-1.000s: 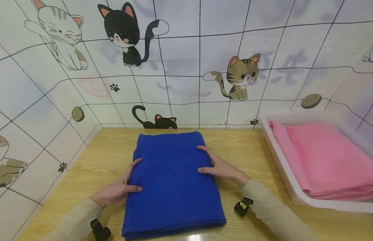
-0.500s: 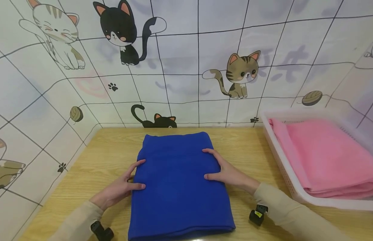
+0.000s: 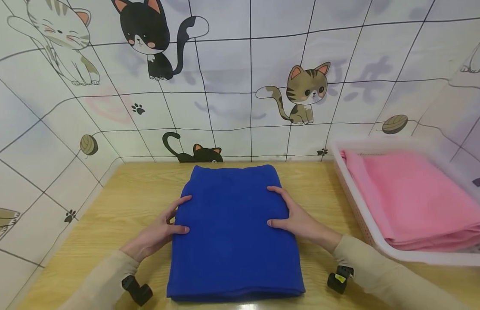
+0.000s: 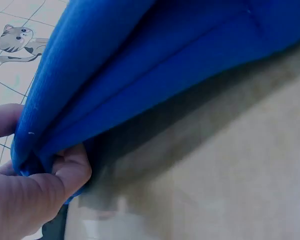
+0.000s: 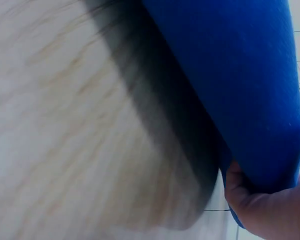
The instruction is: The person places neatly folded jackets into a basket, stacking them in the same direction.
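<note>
A folded blue cloth [image 3: 236, 232], thick and roughly rectangular, spans the space between both hands. On its left side, my left hand [image 3: 160, 232] grips the edge, with thumb and a finger on top and other fingers curled underneath. Mirroring that, my right hand [image 3: 303, 219] holds the right side edge. Seen in the left wrist view, the cloth's layered folds [image 4: 155, 75] hang over the wood surface with a shadow below. The right wrist view has the cloth's rounded side [image 5: 240, 90], also above a shadow, and bent fingers tucked under it.
At the right, a white perforated plastic basket [image 3: 383, 241] holds a folded pink cloth [image 3: 425, 198]. The wood-grain table [image 3: 135, 193] ends at a back wall [image 3: 232, 107] printed with cartoon cats. Another wall [image 3: 23, 172] stands along the left.
Both hands have carried the blue cloth to the right across the table, keeping their hold on its sides. The head view has shifted slightly as well.
</note>
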The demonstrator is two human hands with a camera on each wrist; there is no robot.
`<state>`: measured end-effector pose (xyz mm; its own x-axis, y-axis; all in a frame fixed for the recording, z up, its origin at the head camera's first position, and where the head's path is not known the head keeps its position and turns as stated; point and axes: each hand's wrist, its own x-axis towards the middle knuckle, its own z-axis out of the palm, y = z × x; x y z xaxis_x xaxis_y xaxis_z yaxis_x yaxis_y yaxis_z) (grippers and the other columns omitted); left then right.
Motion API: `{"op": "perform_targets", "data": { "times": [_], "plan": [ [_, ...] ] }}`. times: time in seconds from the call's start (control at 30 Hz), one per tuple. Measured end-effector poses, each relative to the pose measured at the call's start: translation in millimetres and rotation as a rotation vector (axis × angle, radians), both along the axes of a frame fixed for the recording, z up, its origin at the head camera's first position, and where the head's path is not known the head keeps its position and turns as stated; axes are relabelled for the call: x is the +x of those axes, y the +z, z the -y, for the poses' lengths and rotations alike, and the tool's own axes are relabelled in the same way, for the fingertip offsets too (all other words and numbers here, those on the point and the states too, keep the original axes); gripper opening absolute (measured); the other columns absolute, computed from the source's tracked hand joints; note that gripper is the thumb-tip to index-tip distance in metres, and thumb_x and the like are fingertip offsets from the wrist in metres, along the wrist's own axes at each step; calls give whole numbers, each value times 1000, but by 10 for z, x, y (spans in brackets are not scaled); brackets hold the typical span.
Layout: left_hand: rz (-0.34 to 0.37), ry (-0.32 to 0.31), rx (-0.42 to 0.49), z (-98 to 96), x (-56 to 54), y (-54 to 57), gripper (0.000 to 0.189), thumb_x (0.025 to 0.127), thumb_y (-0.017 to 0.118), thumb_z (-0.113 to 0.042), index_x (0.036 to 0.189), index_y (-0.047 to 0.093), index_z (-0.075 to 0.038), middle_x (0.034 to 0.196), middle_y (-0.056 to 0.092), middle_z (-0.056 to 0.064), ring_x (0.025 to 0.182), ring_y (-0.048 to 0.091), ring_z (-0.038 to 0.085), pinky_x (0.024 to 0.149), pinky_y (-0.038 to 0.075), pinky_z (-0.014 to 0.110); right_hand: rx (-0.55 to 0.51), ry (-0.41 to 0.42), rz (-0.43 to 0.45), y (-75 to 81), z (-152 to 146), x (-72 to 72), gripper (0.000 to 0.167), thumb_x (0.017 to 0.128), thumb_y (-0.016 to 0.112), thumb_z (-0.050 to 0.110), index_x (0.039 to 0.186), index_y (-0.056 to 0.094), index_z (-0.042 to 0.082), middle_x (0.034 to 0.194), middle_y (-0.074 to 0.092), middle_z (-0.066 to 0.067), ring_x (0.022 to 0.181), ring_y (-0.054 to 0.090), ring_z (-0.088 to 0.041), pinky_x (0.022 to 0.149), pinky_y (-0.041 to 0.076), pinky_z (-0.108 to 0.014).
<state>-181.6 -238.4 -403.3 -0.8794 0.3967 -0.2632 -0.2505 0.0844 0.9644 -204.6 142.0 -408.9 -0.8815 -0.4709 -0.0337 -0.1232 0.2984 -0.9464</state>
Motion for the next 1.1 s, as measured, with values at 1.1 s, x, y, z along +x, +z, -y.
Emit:
{"op": "perform_targets", "data": {
  "times": [1.1],
  "plan": [
    [-152, -54, 151, -444, -374, 579, 76, 89, 62, 7, 150, 30, -25, 151, 18, 12, 133, 33, 43, 94, 46, 51, -186, -80, 167, 792, -434, 100, 77, 93, 65, 17, 153, 20, 34, 159, 1, -9, 137, 25, -39, 95, 43, -44]
  ]
}}
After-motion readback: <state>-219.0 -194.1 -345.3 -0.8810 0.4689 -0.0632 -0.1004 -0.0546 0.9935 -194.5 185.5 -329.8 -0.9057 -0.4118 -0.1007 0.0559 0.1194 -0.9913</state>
